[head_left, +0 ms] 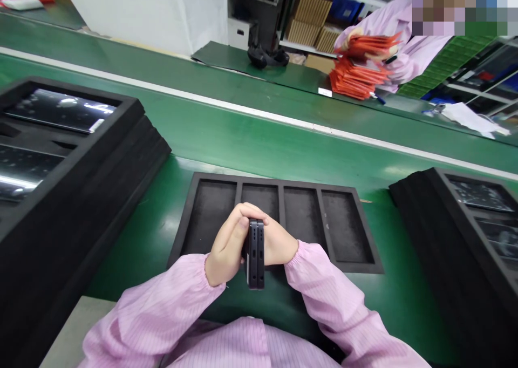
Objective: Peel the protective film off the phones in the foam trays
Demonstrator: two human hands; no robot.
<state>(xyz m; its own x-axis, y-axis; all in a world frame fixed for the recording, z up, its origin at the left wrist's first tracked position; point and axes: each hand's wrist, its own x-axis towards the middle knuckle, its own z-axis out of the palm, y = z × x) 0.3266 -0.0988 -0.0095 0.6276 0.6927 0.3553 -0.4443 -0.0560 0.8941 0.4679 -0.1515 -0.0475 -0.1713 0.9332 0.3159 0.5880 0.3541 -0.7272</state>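
Two dark smartphones (256, 257) are pressed together side by side, standing on edge with their port ends facing me. My left hand (227, 245) is closed on them from the left, its thumb near their upper edge. From the right, my right hand (278, 242) grips the same pair, its fingers partly hidden behind them. Under and beyond my hands lies a black foam tray (279, 182) divided into several rectangular compartments, with no phone showing in the visible parts.
At left rises a stack of black foam trays (133, 141), phones (60, 109) in the top one. A similar stack (424, 222) stands at right. Across the green bench (243, 130), a person in a pink sleeve (424, 60) handles red packets (358, 76).
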